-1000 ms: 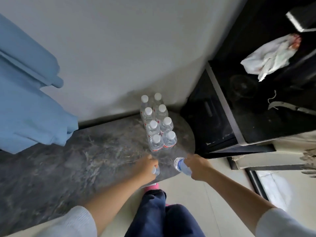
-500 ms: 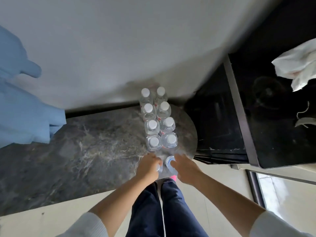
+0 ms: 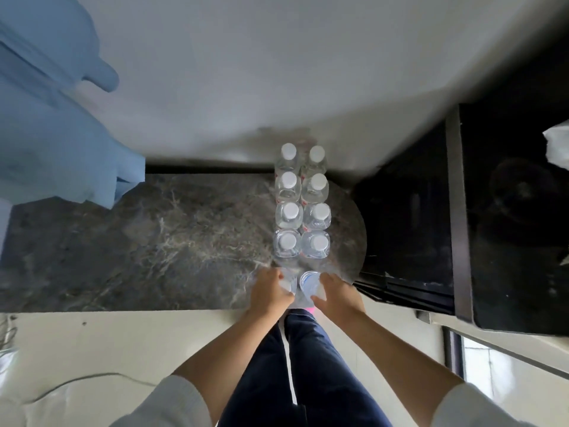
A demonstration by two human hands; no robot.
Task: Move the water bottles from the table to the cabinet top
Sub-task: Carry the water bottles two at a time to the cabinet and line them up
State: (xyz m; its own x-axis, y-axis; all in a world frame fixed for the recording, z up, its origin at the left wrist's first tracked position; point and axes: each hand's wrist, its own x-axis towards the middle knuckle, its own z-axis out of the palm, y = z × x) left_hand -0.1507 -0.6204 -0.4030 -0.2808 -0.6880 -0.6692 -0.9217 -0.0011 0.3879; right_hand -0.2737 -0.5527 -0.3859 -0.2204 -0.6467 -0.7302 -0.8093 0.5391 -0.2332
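Several clear water bottles with white caps stand in two rows on a dark marble top, near its rounded right end. At the near end of the rows, my left hand is closed around one water bottle. My right hand grips a second water bottle, whose round end faces the camera. Both held bottles sit side by side at the top's front edge, just before the standing rows.
A black cabinet stands to the right, with a white cloth on it. Light blue fabric hangs at the left over the marble. A white wall rises behind. A thin cable lies on the pale floor at lower left.
Both hands have moved forward and closer together with their bottles, up to the near end of the rows. The view has swung left, pushing the black cabinet toward the right edge.
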